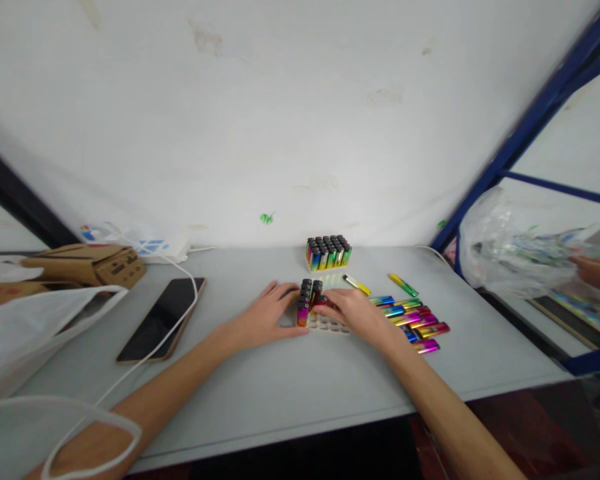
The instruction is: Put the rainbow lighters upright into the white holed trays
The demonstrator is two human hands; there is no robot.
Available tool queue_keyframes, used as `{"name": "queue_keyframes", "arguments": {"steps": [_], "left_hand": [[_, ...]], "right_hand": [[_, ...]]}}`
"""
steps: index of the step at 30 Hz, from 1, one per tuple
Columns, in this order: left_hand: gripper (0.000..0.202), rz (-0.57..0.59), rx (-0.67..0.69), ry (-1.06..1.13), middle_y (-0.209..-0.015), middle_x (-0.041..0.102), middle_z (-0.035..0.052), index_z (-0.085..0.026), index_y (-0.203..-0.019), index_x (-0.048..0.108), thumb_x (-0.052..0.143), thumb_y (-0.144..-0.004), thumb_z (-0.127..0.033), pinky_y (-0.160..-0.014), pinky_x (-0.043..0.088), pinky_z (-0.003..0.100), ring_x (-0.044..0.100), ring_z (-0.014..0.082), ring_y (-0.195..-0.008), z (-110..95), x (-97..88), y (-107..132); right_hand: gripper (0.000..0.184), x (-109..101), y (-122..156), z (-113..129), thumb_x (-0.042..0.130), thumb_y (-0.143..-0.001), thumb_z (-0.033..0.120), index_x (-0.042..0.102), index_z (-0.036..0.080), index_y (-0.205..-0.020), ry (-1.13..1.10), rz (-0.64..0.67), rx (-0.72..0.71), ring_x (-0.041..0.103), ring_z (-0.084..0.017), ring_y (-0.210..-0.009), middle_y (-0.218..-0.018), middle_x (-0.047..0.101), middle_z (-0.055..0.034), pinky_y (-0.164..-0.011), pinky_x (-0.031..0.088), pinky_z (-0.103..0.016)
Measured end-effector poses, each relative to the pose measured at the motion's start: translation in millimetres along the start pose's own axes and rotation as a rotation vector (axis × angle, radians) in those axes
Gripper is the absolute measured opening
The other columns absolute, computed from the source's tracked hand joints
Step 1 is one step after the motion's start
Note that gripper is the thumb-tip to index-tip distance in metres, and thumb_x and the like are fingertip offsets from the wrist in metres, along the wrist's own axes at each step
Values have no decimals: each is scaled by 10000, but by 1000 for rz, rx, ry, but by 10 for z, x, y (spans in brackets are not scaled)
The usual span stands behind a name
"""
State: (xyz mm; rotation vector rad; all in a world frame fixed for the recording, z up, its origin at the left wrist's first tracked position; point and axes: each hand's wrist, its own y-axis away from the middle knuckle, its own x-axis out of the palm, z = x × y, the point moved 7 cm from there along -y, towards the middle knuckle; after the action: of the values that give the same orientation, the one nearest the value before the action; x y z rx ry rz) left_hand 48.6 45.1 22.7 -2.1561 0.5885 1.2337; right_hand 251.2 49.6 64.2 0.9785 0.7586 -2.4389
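Observation:
A white tray (324, 325) partly filled with upright rainbow-coloured lighters (307, 299) sits at the middle of the grey table (290, 380). My left hand (269, 313) lies against the tray's left side, fingers spread and touching the lighters. My right hand (353, 312) rests over the tray's right part, its fingers closed on a lighter (322, 301) at the tray. Several loose lighters (414, 321) lie in a pile just right of my right hand. A full tray of lighters (329, 252) stands behind, near the wall.
A phone (163, 319) with a white cable lies at the left. Cardboard boxes (87, 263) and a white plastic bag (25, 333) are at the far left. Two single lighters (403, 285) lie behind the pile. Another person's hand (597, 273) holds a clear bag (510, 250) at the right.

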Motion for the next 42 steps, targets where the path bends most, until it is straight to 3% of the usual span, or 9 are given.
{"name": "queue_keyframes", "arguments": {"steps": [6, 10, 13, 17, 21, 27, 33, 37, 42], "left_hand": [[791, -1, 6, -8, -1649, 665, 177, -230, -1617, 641, 792, -1021, -728, -1417, 361, 648, 612, 412, -1536, 13, -14, 2], [795, -15, 12, -16, -1638, 677, 161, -248, -1613, 655, 773, -1019, -762, -1414, 376, 640, 622, 408, -1520, 36, -23, 3], [815, -2, 12, -25, -1651, 668, 169, -240, -1611, 658, 755, -1018, -790, -1433, 331, 659, 613, 418, -1538, 53, -9, 3], [815, 5, -2, -26, -1650, 664, 173, -233, -1603, 657, 744, -1021, -796, -1425, 340, 662, 617, 423, -1537, 64, -10, 0], [807, 20, -4, -22, -1655, 657, 180, -233, -1605, 645, 722, -1035, -799, -1435, 313, 661, 604, 423, -1553, 50, -9, -6], [782, 16, -2, -31, -1641, 671, 181, -222, -1596, 648, 752, -1036, -757, -1414, 364, 643, 610, 416, -1556, 35, -22, -3], [765, 8, 16, -38, -1639, 675, 167, -238, -1598, 640, 739, -1047, -758, -1422, 350, 629, 616, 401, -1544, 38, -16, 3], [787, 20, 10, -36, -1649, 663, 176, -231, -1601, 629, 717, -1049, -786, -1429, 325, 636, 600, 403, -1557, 53, 3, -1], [768, 10, 17, -30, -1637, 676, 160, -237, -1610, 635, 746, -1046, -747, -1400, 391, 606, 615, 398, -1535, 35, -22, -2]], "right_hand": [[626, 70, -9, -109, 688, -1084, 761, 669, 245, -731, 78, 74, 16, 547, -194, -638, -706, 696, -52, -669, 356, -329], [585, -306, 34, -391, 516, -1200, 635, 699, 249, -800, 149, -115, 89, 626, -228, -733, -778, 724, -62, -756, 449, -343], [377, -555, 104, -665, 597, -1184, 501, 786, 225, -1011, 287, -255, 191, 710, -274, -920, -991, 787, -117, -902, 536, -382], [161, -487, 148, -920, 788, -1081, 354, 800, 199, -1124, 406, -153, 269, 742, -284, -1049, -1144, 789, -144, -998, 557, -389], [72, -441, 154, -951, 704, -1104, 276, 717, 211, -1074, 333, -146, 286, 745, -263, -1010, -1118, 799, -130, -941, 553, -369], [362, -542, 98, -783, 730, -1050, 562, 571, 261, -1175, -143, -317, 257, 704, -236, -738, -782, 730, 25, -775, 558, -372], [624, -426, -1, -568, 749, -921, 851, 591, 267, -1074, -598, -310, 251, 601, -167, -634, -782, 647, 38, -623, 542, -320], [653, -302, -17, -563, 717, -897, 906, 500, 297, -989, -653, -287, 329, 329, -114, -511, -649, 457, 114, -497, 284, -257], [641, -333, 10, -517, 604, -964, 836, 448, 273, -700, -317, -387, 307, 359, -136, -588, -597, 387, 62, -583, 288, -306]]}}
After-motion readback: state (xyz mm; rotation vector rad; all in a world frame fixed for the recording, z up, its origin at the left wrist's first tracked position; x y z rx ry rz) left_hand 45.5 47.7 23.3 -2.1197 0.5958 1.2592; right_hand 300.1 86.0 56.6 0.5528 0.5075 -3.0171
